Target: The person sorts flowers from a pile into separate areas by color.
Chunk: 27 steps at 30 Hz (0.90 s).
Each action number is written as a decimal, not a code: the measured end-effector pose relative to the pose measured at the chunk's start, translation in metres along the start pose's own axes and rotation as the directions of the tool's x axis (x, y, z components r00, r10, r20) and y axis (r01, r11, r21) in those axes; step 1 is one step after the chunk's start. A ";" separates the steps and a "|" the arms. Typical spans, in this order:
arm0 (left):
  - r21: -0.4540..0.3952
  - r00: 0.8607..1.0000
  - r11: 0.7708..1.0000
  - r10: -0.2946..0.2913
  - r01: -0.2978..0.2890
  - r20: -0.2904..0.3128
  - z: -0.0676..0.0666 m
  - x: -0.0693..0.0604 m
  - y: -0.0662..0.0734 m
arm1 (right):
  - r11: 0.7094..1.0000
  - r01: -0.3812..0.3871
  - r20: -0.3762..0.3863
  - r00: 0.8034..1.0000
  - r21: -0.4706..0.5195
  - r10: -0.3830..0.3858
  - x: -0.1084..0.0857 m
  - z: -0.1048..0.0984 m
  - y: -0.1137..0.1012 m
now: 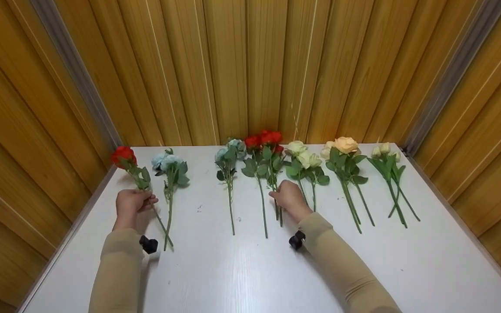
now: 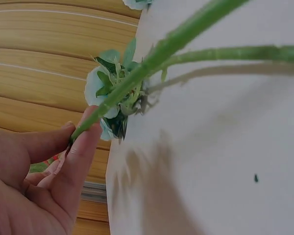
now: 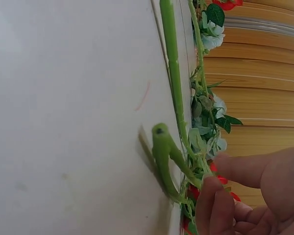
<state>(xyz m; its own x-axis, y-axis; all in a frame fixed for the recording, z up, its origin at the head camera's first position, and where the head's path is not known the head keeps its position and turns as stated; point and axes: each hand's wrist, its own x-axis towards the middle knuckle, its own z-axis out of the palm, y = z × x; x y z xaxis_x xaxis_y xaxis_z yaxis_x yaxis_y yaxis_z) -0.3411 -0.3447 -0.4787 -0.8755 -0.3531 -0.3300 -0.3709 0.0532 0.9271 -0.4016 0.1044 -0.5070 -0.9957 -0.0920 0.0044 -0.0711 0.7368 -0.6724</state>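
Note:
At the left, my left hand (image 1: 132, 203) pinches the green stem of a red rose (image 1: 123, 156) between thumb and fingers. Its lower stem crosses the stems of two pale blue flowers (image 1: 170, 163) beside it. The left wrist view shows the held stem (image 2: 132, 78) close up. Near the middle, a group of red roses (image 1: 271, 137) lies with stems toward me. My right hand (image 1: 292, 200) has thumb and fingertips at the stem of one of them, in a pinch. In the right wrist view, green stems (image 3: 162, 147) run up to these fingertips, which partly hide them.
More pale blue flowers (image 1: 229, 151) lie left of the red roses. To the right are pale green roses (image 1: 305, 156), peach roses (image 1: 346, 144) and whitish tulips (image 1: 385, 150). Wood-patterned walls (image 1: 250, 69) enclose the white table (image 1: 215, 269) at the back and sides.

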 end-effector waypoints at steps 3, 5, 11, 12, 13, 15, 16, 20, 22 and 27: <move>0.001 1.000 1.000 0.007 -0.007 0.006 0.009 -0.002 0.006 | 1.000 0.009 -0.010 1.000 0.001 -0.009 -0.002 -0.001 -0.003; -0.004 1.000 1.000 0.024 -0.023 0.013 0.017 -0.003 0.011 | 1.000 0.020 -0.014 1.000 -0.002 -0.020 -0.003 0.000 -0.005; 0.009 0.995 0.995 0.095 -0.096 0.036 0.051 -0.012 0.024 | 0.999 0.019 0.022 1.000 0.043 -0.020 -0.009 0.003 -0.016; 0.015 0.993 0.994 0.106 -0.107 0.043 0.058 -0.013 0.025 | 0.998 0.021 0.034 0.999 0.058 -0.023 -0.011 0.003 -0.018; 0.020 0.992 0.993 0.116 -0.117 0.053 0.065 -0.015 0.027 | 0.997 0.021 0.048 0.999 0.078 -0.025 -0.012 0.004 -0.020; 0.021 0.988 0.990 0.139 -0.141 0.073 0.081 -0.018 0.030 | 0.991 0.026 0.081 0.996 0.131 -0.037 -0.016 0.006 -0.025; 0.016 0.986 0.989 0.146 -0.147 0.084 0.088 -0.019 0.031 | 0.986 0.030 0.099 0.994 0.161 -0.046 -0.018 0.008 -0.026; -0.002 0.979 0.986 0.165 -0.166 0.122 0.119 -0.026 0.036 | 0.956 0.042 0.175 0.980 0.289 -0.096 -0.025 0.016 -0.034; -0.021 0.974 0.985 0.174 -0.173 0.142 0.135 -0.029 0.038 | 0.939 0.051 0.208 0.970 0.340 -0.128 -0.028 0.021 -0.038; -0.059 0.958 0.976 0.216 -0.208 0.189 0.171 -0.038 0.042 | 0.900 0.047 0.263 0.949 0.434 -0.177 -0.036 0.032 -0.052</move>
<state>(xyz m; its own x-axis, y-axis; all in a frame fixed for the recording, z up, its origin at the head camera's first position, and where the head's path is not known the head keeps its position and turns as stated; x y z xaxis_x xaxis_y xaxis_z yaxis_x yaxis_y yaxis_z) -0.3766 -0.1692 -0.4581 -0.9773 -0.1502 -0.1495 -0.1614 0.0703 0.9844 -0.3599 0.0485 -0.4959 -0.9165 -0.3935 -0.0717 -0.0857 0.3682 -0.9258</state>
